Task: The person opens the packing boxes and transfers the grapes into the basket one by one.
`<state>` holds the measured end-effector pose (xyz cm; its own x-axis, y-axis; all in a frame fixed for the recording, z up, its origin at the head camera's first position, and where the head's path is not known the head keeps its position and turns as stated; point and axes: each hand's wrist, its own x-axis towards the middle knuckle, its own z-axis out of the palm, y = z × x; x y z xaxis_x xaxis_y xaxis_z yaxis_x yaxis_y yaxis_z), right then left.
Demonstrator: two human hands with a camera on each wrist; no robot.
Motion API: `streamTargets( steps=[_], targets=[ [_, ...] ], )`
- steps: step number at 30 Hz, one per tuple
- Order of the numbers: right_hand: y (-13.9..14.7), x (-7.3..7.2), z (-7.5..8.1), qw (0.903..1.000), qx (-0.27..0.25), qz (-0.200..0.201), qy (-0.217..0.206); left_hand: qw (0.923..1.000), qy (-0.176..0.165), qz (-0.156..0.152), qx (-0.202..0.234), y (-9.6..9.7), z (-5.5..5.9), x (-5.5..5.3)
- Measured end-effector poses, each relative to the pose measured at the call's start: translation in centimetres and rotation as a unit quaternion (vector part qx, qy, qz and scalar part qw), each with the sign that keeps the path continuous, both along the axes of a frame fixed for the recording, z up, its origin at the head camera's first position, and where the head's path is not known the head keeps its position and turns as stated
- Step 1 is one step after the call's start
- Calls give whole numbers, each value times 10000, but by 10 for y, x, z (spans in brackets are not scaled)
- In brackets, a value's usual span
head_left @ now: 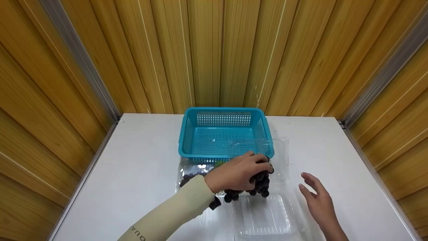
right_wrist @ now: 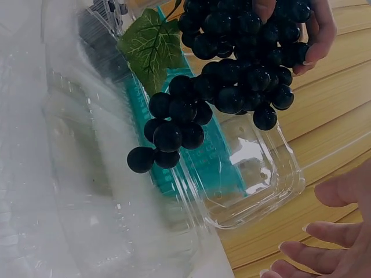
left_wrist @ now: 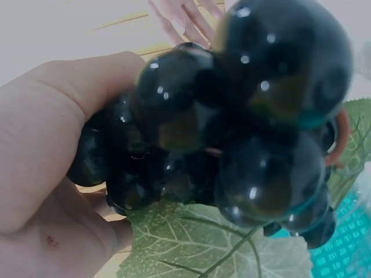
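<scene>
My left hand [head_left: 239, 171] grips a bunch of dark grapes [head_left: 262, 184] from above, its fingers curled round the upper part. The bunch hangs over an unlidded clear plastic box [head_left: 267, 219], whose raised clear lid [head_left: 285, 150] stands at the back beside the basket. Veined green leaves [right_wrist: 153, 49] are attached to the bunch; in the left wrist view a leaf [left_wrist: 191, 243] lies below the grapes. To the right of the box, my right hand [head_left: 319, 204] is held up with spread, slightly bent fingers, apart from the grapes and holding nothing.
Behind the hands is a teal plastic basket [head_left: 182, 140] with perforated sides. Another clear container [head_left: 180, 170], holding dark round fruit, sits in front of it, partly hidden by my left arm. Wood-patterned panels [head_left: 207, 57] enclose the white table [head_left: 133, 160].
</scene>
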<state>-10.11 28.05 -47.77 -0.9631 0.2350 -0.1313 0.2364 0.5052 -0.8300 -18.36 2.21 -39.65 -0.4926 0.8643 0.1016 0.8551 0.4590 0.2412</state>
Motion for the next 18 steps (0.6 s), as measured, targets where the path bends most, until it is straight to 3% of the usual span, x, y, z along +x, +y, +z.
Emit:
streamTargets(
  steps=[6,18],
  targets=[
    [-3,-6,4,9999,72,104,32,9999,-46,130,45,-8,3,1],
    [-10,-16,14,9972,237,468,527,9995,99,149,270,-22,7,1]
  ],
)
